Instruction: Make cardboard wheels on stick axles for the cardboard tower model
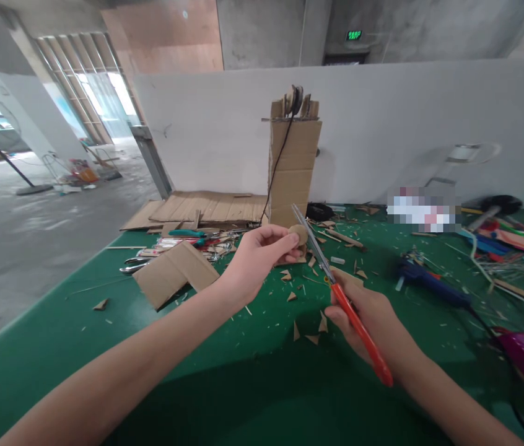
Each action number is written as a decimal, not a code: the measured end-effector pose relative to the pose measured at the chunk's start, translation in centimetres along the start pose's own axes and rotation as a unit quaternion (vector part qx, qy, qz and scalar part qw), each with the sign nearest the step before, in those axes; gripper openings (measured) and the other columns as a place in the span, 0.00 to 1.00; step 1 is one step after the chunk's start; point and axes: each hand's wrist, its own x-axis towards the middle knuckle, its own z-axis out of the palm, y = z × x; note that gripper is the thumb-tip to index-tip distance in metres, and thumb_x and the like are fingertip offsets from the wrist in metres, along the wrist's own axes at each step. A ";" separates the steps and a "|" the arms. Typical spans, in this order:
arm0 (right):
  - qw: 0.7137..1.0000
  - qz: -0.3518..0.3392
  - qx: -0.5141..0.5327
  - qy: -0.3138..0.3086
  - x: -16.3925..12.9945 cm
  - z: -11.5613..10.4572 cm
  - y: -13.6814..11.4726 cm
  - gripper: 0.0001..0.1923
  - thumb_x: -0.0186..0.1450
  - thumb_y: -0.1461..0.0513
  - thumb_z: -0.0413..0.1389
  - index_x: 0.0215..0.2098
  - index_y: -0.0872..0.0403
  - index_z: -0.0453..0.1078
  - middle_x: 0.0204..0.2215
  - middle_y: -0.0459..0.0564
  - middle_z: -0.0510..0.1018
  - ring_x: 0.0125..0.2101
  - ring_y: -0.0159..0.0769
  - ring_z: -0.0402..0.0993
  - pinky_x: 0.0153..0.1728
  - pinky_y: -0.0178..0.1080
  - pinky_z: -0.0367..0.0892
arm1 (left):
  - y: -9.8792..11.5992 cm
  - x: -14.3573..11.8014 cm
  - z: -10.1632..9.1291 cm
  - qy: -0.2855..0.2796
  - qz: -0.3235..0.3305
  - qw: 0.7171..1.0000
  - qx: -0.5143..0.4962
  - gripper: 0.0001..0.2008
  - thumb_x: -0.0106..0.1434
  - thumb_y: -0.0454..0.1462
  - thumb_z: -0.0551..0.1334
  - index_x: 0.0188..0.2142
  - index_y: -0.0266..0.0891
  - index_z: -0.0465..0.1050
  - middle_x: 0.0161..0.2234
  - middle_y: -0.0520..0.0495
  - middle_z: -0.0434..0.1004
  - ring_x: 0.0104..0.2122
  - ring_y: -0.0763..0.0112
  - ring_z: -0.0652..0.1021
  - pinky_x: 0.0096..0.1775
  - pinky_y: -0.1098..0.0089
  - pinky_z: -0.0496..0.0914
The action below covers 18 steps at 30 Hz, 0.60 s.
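Left hand pinches a small round tan cardboard disc by one edge, thumb and fingertips closed on it, held up above the green table mat so the free edge faces the blades. Right hand is wrapped around the orange-handled scissors; blades angle up, touching the disc's rim. Triangular cardboard offcuts litter the mat below. Tall corrugated cardboard tower stands behind; blue glue gun lies well to the right.

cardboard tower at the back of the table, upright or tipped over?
Upright. The cardboard tower stands on its base on the green table, sides near vertical, a wheel at its top and a black cord hanging down its front.
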 end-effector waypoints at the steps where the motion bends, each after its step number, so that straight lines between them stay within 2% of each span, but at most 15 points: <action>1: 1.000 -0.005 -0.001 0.005 0.0 0.1 0.0 0.22 0.64 0.45 0.43 0.28 0.53 0.62 0.26 0.53 0.74 0.22 0.36 0.69 0.24 0.38 0.65 | 0.0 0.0 0.0 -0.001 0.000 1.000 -0.001 0.08 0.56 0.37 0.65 0.28 0.33 0.70 0.25 0.50 0.73 0.27 0.77 0.74 0.35 0.72 0.70; 7: 0.999 -0.032 -0.021 0.035 -0.1 0.1 -0.5 0.21 0.65 0.47 0.44 0.37 0.56 0.65 0.21 0.48 0.71 0.19 0.35 0.67 0.21 0.35 0.63 | 0.0 -0.2 0.1 -0.008 0.005 1.000 -0.017 0.08 0.56 0.37 0.65 0.29 0.33 0.70 0.26 0.50 0.73 0.28 0.77 0.74 0.36 0.71 0.70; 12: 1.000 -0.003 -0.012 0.004 0.0 0.0 -0.5 0.22 0.65 0.48 0.45 0.44 0.55 0.64 0.25 0.50 0.73 0.23 0.38 0.70 0.24 0.37 0.65 | -0.1 -0.3 0.1 -0.009 0.004 1.000 -0.016 0.08 0.57 0.38 0.64 0.29 0.35 0.67 0.28 0.49 0.74 0.29 0.75 0.75 0.36 0.70 0.69; 18: 0.997 -0.011 0.064 -0.028 0.1 -0.4 -0.3 0.24 0.63 0.47 0.45 0.47 0.57 0.62 0.28 0.51 0.73 0.25 0.38 0.71 0.26 0.38 0.66 | -0.1 0.1 -0.2 -0.027 0.014 0.998 0.057 0.07 0.59 0.37 0.62 0.30 0.34 0.67 0.27 0.48 0.73 0.27 0.77 0.73 0.33 0.71 0.67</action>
